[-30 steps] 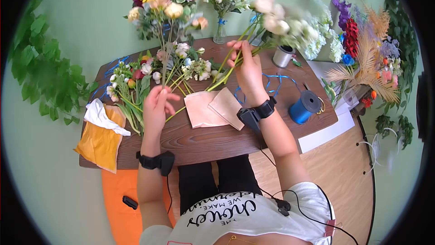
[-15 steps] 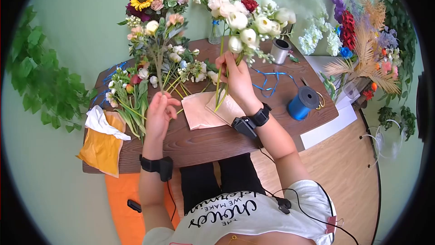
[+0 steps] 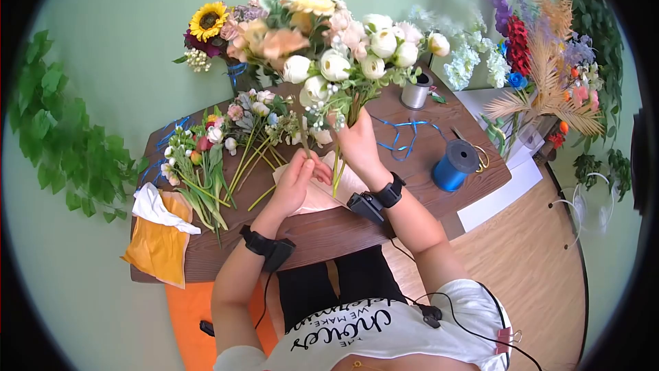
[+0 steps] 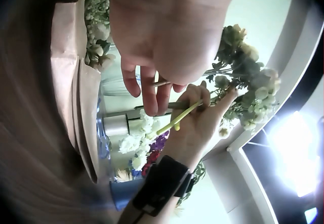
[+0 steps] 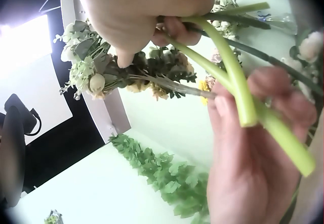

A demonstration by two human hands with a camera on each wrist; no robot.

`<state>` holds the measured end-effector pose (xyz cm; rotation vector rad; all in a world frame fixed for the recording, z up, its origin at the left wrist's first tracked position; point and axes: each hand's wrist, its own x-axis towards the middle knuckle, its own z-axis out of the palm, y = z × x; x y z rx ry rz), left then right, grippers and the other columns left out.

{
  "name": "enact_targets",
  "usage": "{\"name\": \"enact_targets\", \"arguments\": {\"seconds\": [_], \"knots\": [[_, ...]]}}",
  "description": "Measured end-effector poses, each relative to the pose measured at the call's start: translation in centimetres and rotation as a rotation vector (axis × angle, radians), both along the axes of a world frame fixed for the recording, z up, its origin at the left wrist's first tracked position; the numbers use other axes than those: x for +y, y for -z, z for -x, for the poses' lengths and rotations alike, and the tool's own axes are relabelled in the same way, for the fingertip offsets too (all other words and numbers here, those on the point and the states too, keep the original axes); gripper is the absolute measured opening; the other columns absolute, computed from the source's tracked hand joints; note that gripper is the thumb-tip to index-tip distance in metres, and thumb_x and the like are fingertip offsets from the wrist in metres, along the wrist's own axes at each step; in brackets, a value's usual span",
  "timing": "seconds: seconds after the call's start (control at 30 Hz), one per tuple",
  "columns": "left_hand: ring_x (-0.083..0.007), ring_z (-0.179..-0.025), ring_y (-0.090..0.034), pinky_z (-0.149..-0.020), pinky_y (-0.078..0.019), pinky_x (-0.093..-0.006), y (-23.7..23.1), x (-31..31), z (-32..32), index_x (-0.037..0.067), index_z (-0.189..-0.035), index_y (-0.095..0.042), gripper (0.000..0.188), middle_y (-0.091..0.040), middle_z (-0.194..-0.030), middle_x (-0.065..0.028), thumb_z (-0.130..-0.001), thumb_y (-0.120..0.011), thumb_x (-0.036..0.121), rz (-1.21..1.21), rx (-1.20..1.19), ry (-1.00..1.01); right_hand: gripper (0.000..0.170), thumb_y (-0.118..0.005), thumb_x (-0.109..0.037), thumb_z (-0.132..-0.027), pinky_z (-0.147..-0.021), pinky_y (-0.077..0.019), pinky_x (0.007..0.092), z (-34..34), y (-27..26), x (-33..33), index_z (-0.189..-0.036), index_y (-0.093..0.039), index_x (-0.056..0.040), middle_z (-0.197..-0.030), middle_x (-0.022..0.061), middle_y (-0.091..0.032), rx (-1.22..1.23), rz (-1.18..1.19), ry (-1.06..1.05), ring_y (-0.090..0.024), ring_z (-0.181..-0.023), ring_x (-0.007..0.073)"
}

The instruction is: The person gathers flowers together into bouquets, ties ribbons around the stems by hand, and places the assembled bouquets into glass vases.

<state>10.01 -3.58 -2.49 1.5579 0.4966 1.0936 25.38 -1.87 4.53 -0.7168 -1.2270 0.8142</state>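
Observation:
Held upright over the table, a bunch of white ranunculus-like flowers [image 3: 334, 65] has its stems gripped in my right hand [image 3: 358, 143]. Thick green stem ends [image 5: 235, 77] stick out below that hand in the right wrist view. My left hand [image 3: 294, 182] pinches the thin stem [image 5: 190, 89] of a spray of peach and yellow flowers [image 3: 285, 43] between thumb and fingers. The two flower heads overlap in the head view, and the hands are close together. Beneath them lie folded pale pink paper sheets [image 3: 312, 205], partly hidden by the hands.
Loose flower stems [image 3: 206, 199] lie on the left of the brown table [image 3: 343, 237], near yellow and white wrapping [image 3: 158, 234]. On the right are a blue ribbon spool [image 3: 454, 165], scissors [image 3: 482, 158] and a silver spool [image 3: 416, 93]. A sunflower bouquet [image 3: 208, 21] stands behind.
My right hand has brought the white flowers from the right toward the middle and upright. My left hand has moved right with the peach spray, so the two bunches now meet in view.

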Motion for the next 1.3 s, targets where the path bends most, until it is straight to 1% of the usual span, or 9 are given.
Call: {"name": "enact_targets", "arguments": {"seconds": [0.1,0.23,0.5,0.67,0.77,0.87,0.93,1.07,1.3], "knots": [[-0.0207,-0.072,-0.058,-0.07,-0.0458,-0.0319,-0.1,0.1,-0.4,0.002,-0.096,-0.046,0.018,-0.06,-0.084,-0.0139,-0.1,-0.034,0.014,-0.141,0.294,-0.077,0.03,-0.058,-0.004,-0.088,-0.078,-0.0485,0.0284,-0.9,0.6,-0.6,-0.117,-0.052,0.0001,-0.104,0.0078,-0.062,-0.184,0.005,-0.079,-0.059,-0.091,0.0153],[-0.0371,-0.076,-0.054,-0.07,-0.043,-0.0412,0.9,0.4,0.6,-0.004,-0.101,-0.049,0.015,-0.055,-0.084,-0.0231,-0.093,-0.041,0.008,-0.514,0.553,-0.271,0.023,-0.055,-0.008,-0.09,-0.076,-0.0475,0.0279,-1.4,4.1,-0.5,-0.111,-0.05,-0.001,-0.098,0.0072,-0.06,-0.22,0.022,-0.375,-0.058,-0.087,0.0155],[-0.0239,-0.097,-0.06,-0.087,-0.0475,-0.0376,4.0,0.4,2.0,0.004,-0.117,-0.053,0.04,-0.063,-0.106,-0.0125,-0.081,-0.066,0.013,-0.327,0.2,-0.219,0.013,-0.05,-0.014,-0.094,-0.07,-0.0456,0.0271,-1.1,5.6,-1.4,-0.1,-0.047,-0.0031,-0.084,0.006,-0.055,-0.244,0.006,-0.424,-0.056,-0.078,0.0159],[-0.0218,-0.105,-0.059,-0.092,-0.049,-0.0321,1.9,-0.4,2.7,0.001,-0.125,-0.047,0.039,-0.058,-0.117,-0.0106,-0.091,-0.054,0.019,-0.844,0.864,-0.335,0.014,-0.047,-0.018,-0.096,-0.067,-0.0445,0.0265,-0.5,5.5,-1.3,-0.094,-0.045,-0.0044,-0.076,0.0052,-0.052,-0.234,-0.034,-0.369,-0.055,-0.073,0.0162],[-0.0252,-0.101,-0.059,-0.09,-0.0478,-0.036,-0.6,-2.2,1.5,0.0,-0.118,-0.052,0.042,-0.06,-0.112,-0.0136,-0.083,-0.065,0.018,-0.373,0.378,-0.233,0.018,-0.045,-0.021,-0.097,-0.065,-0.0438,0.0262,-0.4,5.2,-1.5,-0.09,-0.044,-0.0052,-0.071,0.0048,-0.05,-0.197,-0.053,-0.345,-0.054,-0.07,0.0164],[-0.0354,-0.095,-0.06,-0.085,-0.0472,-0.038,2.3,0.9,1.7,0.0,-0.112,-0.056,0.027,-0.063,-0.102,-0.0187,-0.088,-0.053,0.012,-0.816,0.516,-0.38,0.022,-0.043,-0.024,-0.099,-0.063,-0.043,0.0258,0.0,4.5,-1.6,-0.085,-0.043,-0.006,-0.067,0.0043,-0.048,-0.095,-0.083,-0.286,-0.054,-0.067,0.0165],[-0.0379,-0.094,-0.059,-0.081,-0.0466,-0.0393,-1.7,-0.7,1.2,0.0,-0.112,-0.056,0.025,-0.062,-0.099,-0.0216,-0.089,-0.049,0.007,-0.346,0.708,-0.272,0.025,-0.042,-0.025,-0.099,-0.062,-0.0426,0.0256,0.5,3.4,-1.1,-0.083,-0.042,-0.0066,-0.063,0.004,-0.047,-0.007,-0.095,-0.237,-0.053,-0.064,0.0166],[-0.0365,-0.083,-0.061,-0.077,-0.046,-0.0404,-2.0,-0.1,2.0,0.003,-0.105,-0.06,0.019,-0.063,-0.087,-0.0186,-0.09,-0.052,0.013,-0.317,0.595,-0.265,0.033,-0.038,-0.029,-0.102,-0.059,-0.0411,0.0258,0.4,1.9,-0.1,-0.076,-0.039,-0.0082,-0.057,0.0034,-0.043,0.079,-0.04,-0.136,-0.05,-0.058,0.0167],[-0.0247,-0.066,-0.06,-0.072,-0.0408,-0.0386,-2.9,1.4,6.0,0.011,-0.092,-0.065,0.01,-0.062,-0.067,-0.0065,-0.088,-0.06,0.019,-0.557,0.684,-0.952,0.041,-0.034,-0.035,-0.103,-0.057,-0.0488,0.0293,-0.3,0.9,0.8,-0.07,-0.036,-0.0101,-0.053,0.0013,-0.038,0.249,0.032,-0.193,-0.044,-0.046,0.0141]]}}
